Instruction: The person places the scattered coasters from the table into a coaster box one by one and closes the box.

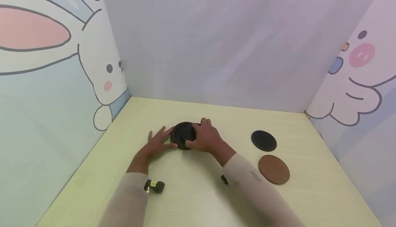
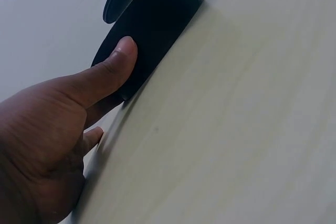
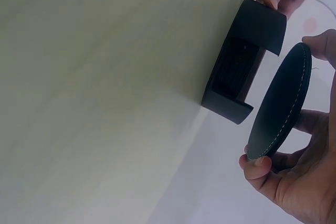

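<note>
A round black coaster holder (image 1: 174, 139) stands on the table; a gap in its side wall shows in the right wrist view. My left hand (image 1: 157, 145) grips it from the left, the thumb (image 2: 124, 59) against the outer wall. My right hand (image 1: 206, 138) holds a black coaster (image 3: 283, 98) with pale edge stitching by its rim, thumb and fingers at opposite ends. This coaster is tilted and apart from the holder (image 3: 258, 24) in the right wrist view, just above its opening. How many coasters lie inside the holder cannot be told.
To the right on the pale wooden table (image 1: 198, 199) lie a black coaster (image 1: 264, 140) and, nearer, a brown coaster (image 1: 274, 169). A grey back wall (image 1: 210, 48) and side walls with cartoon animals enclose the table. Small black devices sit at both wrists.
</note>
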`<state>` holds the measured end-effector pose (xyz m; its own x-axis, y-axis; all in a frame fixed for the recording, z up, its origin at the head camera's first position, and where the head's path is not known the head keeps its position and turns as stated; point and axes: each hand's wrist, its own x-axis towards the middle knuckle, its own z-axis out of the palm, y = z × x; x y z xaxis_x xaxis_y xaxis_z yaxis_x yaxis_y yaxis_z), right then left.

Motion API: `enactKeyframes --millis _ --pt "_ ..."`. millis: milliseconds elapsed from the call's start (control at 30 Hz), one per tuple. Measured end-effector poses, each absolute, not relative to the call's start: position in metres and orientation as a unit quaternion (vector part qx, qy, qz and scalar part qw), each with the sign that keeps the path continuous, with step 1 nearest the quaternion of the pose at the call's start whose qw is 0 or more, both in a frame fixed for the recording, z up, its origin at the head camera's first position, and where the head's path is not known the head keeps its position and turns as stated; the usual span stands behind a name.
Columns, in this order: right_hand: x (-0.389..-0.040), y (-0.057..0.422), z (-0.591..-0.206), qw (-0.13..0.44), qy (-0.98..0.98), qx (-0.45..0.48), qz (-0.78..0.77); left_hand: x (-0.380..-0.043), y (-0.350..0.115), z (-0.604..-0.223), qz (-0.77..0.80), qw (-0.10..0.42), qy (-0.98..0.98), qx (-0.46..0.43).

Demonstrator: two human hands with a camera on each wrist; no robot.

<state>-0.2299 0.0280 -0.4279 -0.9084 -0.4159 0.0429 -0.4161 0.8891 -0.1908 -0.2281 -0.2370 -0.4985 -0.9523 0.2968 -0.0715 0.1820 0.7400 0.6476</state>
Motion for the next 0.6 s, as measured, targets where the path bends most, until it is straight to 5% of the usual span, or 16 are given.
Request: enactKeyframes --millis 600 --pt "-0.235 -0.004 -0.431 -0.005 -0.973 0.209 0.096 -0.229 -0.237 -0.497 0.326 0.077 0.932 0.137"
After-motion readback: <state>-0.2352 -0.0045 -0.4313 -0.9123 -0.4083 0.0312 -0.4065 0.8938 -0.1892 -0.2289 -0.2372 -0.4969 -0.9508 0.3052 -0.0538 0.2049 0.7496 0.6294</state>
